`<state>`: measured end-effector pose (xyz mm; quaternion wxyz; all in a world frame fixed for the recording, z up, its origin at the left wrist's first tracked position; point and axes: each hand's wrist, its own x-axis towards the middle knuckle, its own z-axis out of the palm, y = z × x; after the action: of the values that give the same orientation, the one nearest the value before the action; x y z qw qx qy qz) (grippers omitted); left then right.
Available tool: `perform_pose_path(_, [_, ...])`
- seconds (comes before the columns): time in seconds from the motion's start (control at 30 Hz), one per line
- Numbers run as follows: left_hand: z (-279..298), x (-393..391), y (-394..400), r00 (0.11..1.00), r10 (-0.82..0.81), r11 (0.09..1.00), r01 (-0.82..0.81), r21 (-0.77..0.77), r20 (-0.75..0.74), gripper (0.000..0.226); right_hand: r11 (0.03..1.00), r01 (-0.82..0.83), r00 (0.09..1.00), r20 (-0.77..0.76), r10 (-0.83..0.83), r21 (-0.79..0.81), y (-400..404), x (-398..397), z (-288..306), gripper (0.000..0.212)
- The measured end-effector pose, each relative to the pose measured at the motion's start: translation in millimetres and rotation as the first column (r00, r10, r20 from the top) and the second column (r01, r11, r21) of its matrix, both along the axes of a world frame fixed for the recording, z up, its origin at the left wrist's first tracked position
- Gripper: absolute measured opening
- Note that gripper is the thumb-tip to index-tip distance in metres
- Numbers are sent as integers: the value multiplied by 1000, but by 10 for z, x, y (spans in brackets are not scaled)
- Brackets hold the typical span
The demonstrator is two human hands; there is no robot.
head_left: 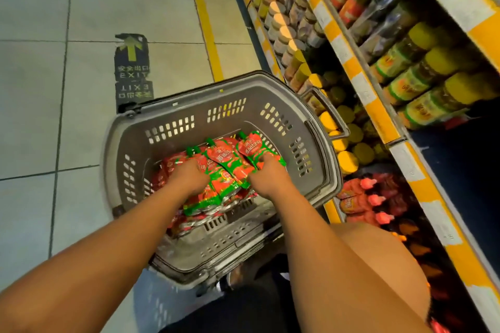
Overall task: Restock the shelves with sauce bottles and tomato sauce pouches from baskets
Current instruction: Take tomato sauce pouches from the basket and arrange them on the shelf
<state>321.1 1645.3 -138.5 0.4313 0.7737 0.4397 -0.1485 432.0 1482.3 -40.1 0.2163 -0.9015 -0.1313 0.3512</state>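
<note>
Tiled shop aisle, shelves point(359, 81) down the frame's right. In the grey basket point(189, 105) at centre, both hands clutch a pouch bundle point(230, 170), left hand point(189, 174) and right hand point(266, 174) flanking it, spouts pointing to the upper frame.

Grey basket point(189, 105); red-green pouches point(230, 167); yellow-white striped shelf edge point(351, 67).

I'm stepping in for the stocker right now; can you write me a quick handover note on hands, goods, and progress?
Left hand and right hand both grip a bunch of tomato sauce pouches inside the grey basket, which sits on the floor beside the shelves.
Done: red sauce bottles already stand on the bottom shelf.
Left: lift this bunch out, shelve it, then empty the remaining pouches.
</note>
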Motion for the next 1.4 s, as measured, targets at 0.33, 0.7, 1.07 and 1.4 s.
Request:
perform_pose_path(0.33, [-331, -8, 68, 966, 154, 987, -159, -12, -207, 77, 995, -45, 999, -20, 43, -94, 167, 230, -325, 69])
perform_pose_path(0.7, [-165, 62, 44, 915, 362, 927, -374, -39, -177, 91, 971, -160, 986, -75, 149, -177, 290, 416, -730, 71])
perform_pose_path(1.07, [-337, 52, 17, 907, 394, 857, -421, -296, -150, 34, 944, -232, 969, -143, 202, -235, 419, 505, -1029, 72])
perform_pose_path(1.4, [-208, 95, -5, 896, 434, 837, -438, -326, -91, 23, 892, -263, 965, -83, 250, -369, 458, 575, -1173, 66])
